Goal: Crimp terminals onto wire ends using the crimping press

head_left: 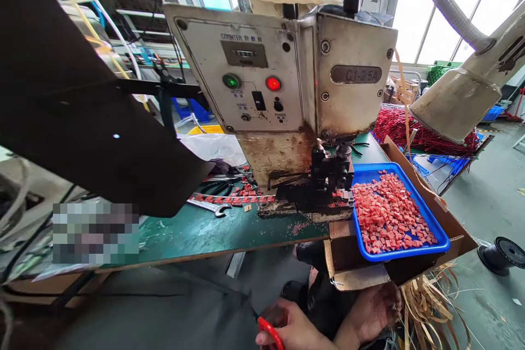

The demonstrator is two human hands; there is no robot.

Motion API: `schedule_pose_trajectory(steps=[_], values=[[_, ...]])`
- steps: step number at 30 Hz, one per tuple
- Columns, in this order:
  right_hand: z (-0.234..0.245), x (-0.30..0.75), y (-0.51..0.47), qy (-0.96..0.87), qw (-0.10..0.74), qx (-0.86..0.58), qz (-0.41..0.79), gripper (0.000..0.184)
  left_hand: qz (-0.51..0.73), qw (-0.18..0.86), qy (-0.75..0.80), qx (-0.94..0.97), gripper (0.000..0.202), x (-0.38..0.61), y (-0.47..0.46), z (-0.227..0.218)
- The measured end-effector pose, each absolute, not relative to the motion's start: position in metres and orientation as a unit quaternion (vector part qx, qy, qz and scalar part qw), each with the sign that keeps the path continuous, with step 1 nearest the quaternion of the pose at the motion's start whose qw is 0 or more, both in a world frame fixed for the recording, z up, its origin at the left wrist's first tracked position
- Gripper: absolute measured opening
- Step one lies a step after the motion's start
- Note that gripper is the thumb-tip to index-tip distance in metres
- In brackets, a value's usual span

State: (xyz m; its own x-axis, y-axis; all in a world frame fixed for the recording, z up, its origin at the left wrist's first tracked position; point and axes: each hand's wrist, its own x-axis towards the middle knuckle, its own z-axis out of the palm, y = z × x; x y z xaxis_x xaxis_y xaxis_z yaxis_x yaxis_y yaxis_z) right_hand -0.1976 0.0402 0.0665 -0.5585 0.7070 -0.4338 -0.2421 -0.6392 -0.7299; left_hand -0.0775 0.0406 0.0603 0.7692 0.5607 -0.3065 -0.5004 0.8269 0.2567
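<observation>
Partly cropped — red handle (269,329) in hand (296,326).

Red-handled scissors (270,331): seen at bottom edge of frame, around center. Handle is glossy red, curved; its lower end is cut off by the frame edge, the rest partly hidden in the grip. Dark green patch seen at the handle neck. Tilted, handle down-right, working end pointed up-left. Blades blurred gray over the floor; whether they're spread or closed can't be told. Held clear of the bench.
</observation>
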Motion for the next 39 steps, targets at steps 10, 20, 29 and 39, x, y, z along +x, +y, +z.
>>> schedule_pose_trajectory(steps=[10, 20, 29, 39], values=[[0.0709, -0.1960, 0.0407, -0.316, 0.290, -0.364, 0.827, 0.080, 0.286, 0.935, 0.183, 0.098, 0.028, -0.0762, 0.0411, 0.0601], [0.0667, -0.1963, 0.0407, -0.312, 0.284, -0.376, 0.825, 0.080, 0.286, 0.936, 0.183, 0.097, 0.025, -0.0774, 0.0416, 0.0649], [0.0651, -0.1937, 0.0399, -0.321, 0.272, -0.386, 0.821, 0.081, 0.290, 0.935, 0.185, 0.083, 0.020, -0.0786, 0.0401, 0.0665], [0.0650, -0.1943, 0.0393, -0.325, 0.275, -0.386, 0.818, 0.085, 0.292, 0.930, 0.196, 0.105, 0.019, -0.0794, 0.0397, 0.0681]])
